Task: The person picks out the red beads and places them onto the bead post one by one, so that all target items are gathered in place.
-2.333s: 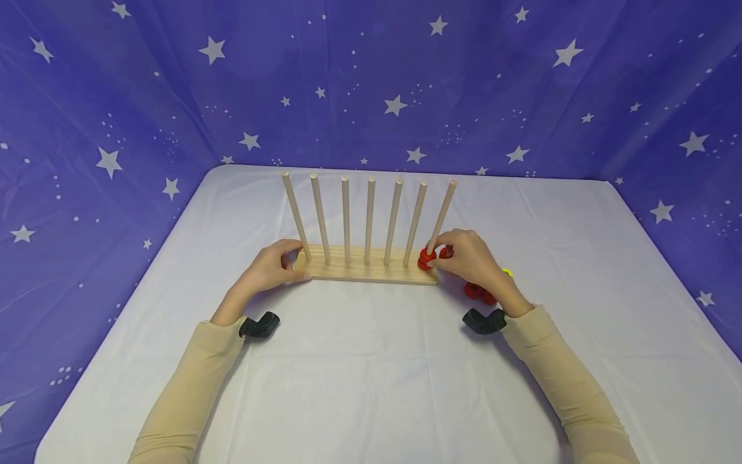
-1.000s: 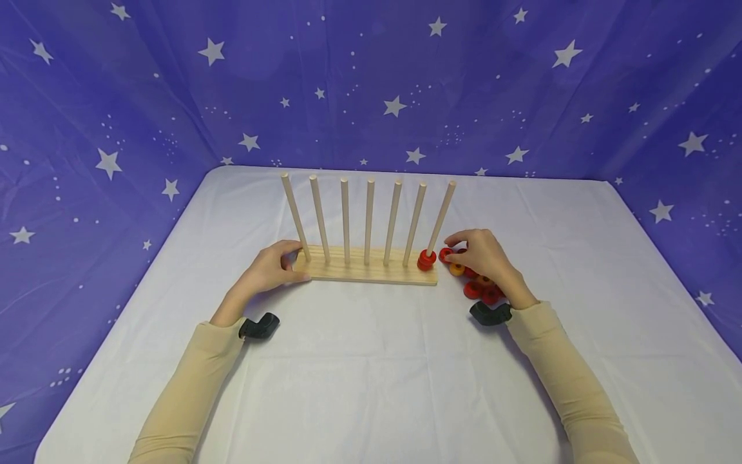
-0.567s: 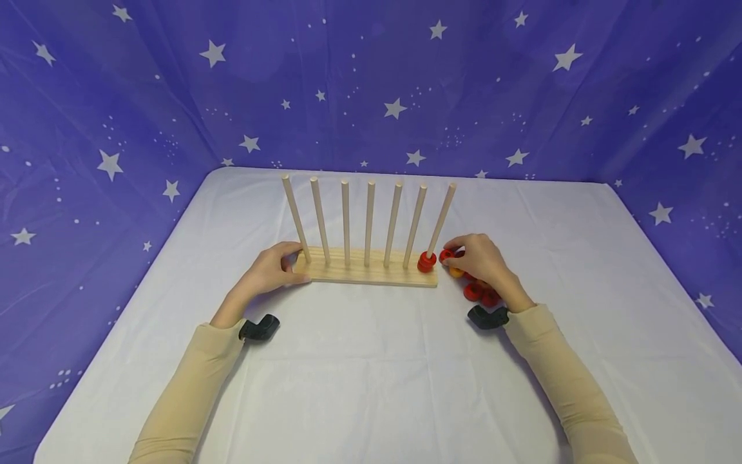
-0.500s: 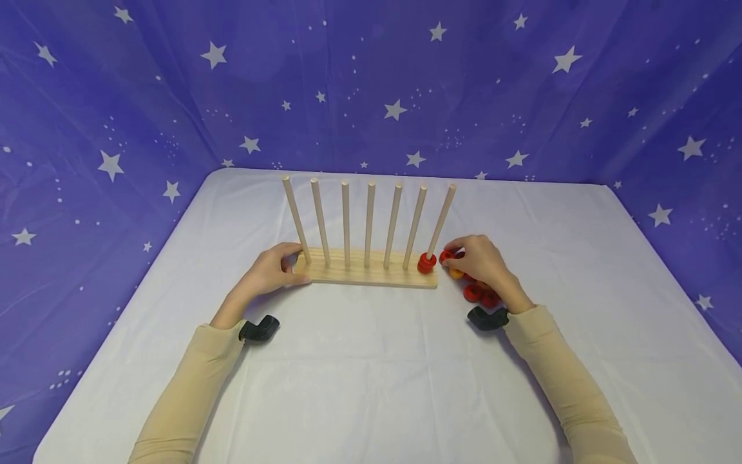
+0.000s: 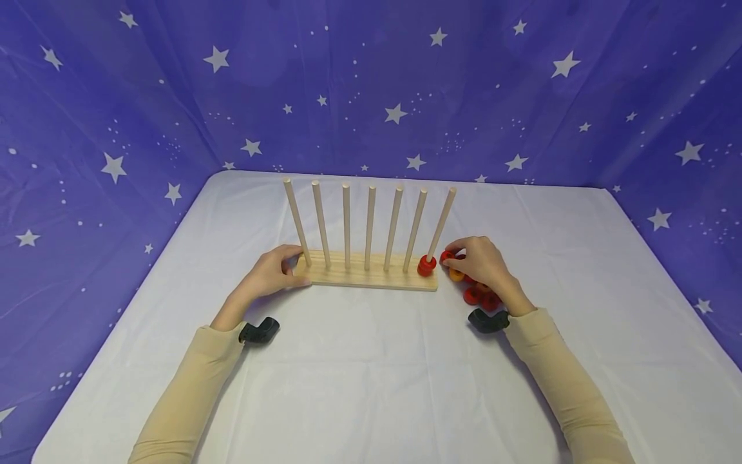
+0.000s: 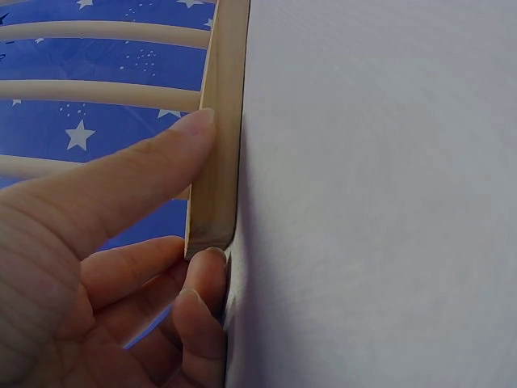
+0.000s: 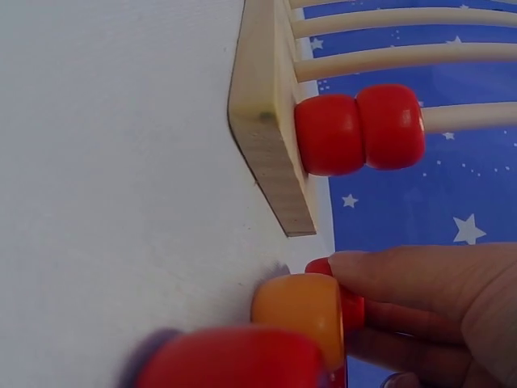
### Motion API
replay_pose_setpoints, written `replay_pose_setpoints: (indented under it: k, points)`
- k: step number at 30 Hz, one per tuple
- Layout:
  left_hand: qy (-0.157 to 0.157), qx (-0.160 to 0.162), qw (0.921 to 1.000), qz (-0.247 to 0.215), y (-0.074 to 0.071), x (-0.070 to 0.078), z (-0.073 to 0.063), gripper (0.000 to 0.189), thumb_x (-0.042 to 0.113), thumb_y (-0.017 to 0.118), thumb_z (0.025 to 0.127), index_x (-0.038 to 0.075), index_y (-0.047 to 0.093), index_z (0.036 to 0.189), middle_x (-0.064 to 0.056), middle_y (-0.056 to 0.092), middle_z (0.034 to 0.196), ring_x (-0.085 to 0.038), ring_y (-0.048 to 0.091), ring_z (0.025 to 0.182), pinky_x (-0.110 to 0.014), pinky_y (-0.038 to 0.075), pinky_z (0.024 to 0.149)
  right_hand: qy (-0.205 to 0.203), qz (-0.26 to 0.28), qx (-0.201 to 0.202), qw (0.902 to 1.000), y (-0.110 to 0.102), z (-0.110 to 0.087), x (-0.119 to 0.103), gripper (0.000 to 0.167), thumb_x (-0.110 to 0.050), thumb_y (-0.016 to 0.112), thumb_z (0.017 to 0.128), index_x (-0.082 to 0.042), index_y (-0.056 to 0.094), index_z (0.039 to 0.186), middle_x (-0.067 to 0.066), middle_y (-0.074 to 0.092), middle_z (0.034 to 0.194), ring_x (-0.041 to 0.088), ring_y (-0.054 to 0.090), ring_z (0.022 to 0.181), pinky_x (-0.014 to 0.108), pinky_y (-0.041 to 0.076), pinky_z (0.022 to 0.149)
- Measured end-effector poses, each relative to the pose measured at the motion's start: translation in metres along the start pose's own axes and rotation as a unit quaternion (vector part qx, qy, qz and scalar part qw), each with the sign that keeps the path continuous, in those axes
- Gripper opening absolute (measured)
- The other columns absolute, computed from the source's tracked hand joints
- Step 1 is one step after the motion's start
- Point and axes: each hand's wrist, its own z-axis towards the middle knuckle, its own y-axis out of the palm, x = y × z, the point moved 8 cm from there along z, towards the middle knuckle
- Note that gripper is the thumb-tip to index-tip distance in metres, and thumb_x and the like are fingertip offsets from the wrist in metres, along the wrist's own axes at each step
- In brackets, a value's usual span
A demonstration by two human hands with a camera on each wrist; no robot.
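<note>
Before a starry backdrop (image 5: 336, 71), the right hand (image 5: 480, 261) is pinching a red bead (image 5: 445, 256) right of centre, just beside the crosswise pegged base (image 5: 359, 277); the left hand (image 5: 269, 271) is gripping the base's left end.

Has a white-clothed table (image 5: 371, 399), lightly creased, rounded at the far corners. Behind the table, shows a violet-blue backdrop (image 5: 348, 84) printed with pale stars (image 5: 396, 113) in several sizes; carries on along the table's left and right sides, gently folded. Looks softly lit.
</note>
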Motion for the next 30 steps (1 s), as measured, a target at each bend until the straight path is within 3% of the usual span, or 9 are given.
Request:
replay_pose_setpoints:
  k: [5,14,22,30]
  points:
    - [0.0,0.001,1.0,-0.003,0.0,0.0,0.0,0.069,0.018,0.079,0.073,-0.002,0.049,0.132,-0.017,0.057,0.107,-0.014,0.05,0.065,-0.022,0.042,0.056,-0.002,0.003,0.009,1.0,-0.004,0.0,0.001,0.03,-0.022,0.071,0.08,-0.004,0.071,0.105,0.016,0.071,0.097,0.022,0.056,0.073,0.026,0.04,0.059]
    - [-0.009,-0.002,0.9999,-0.003,0.0,-0.002,0.0,0.071,0.018,0.079,0.073,-0.004,0.047,0.133,-0.018,0.057,0.107,-0.013,0.051,0.064,-0.022,0.043,0.056,0.002,0.011,0.03,0.9995,-0.012,0.0,-0.002,0.029,-0.023,0.072,0.08,-0.006,0.071,0.102,0.011,0.068,0.086,0.015,0.04,0.054,0.024,0.027,0.047]
    - [-0.012,-0.003,0.9999,-0.004,0.0,-0.003,-0.001,0.072,0.018,0.079,0.073,-0.003,0.047,0.133,-0.017,0.057,0.101,-0.014,0.05,0.063,-0.022,0.043,0.055,-0.018,0.003,0.069,0.9975,-0.019,-0.002,-0.007,0.026,-0.02,0.072,0.08,-0.005,0.072,0.101,0.011,0.07,0.088,0.016,0.038,0.056,0.024,0.025,0.048]
    - [-0.008,-0.002,0.9999,-0.006,0.001,-0.003,0.0,0.071,0.017,0.079,0.074,-0.002,0.047,0.133,-0.02,0.055,0.12,-0.014,0.051,0.063,-0.022,0.043,0.053,-0.036,0.005,0.115,0.9927,-0.032,-0.006,-0.015,0.026,-0.021,0.073,0.079,-0.005,0.073,0.1,0.013,0.066,0.079,0.015,0.036,0.055,0.025,0.023,0.048]
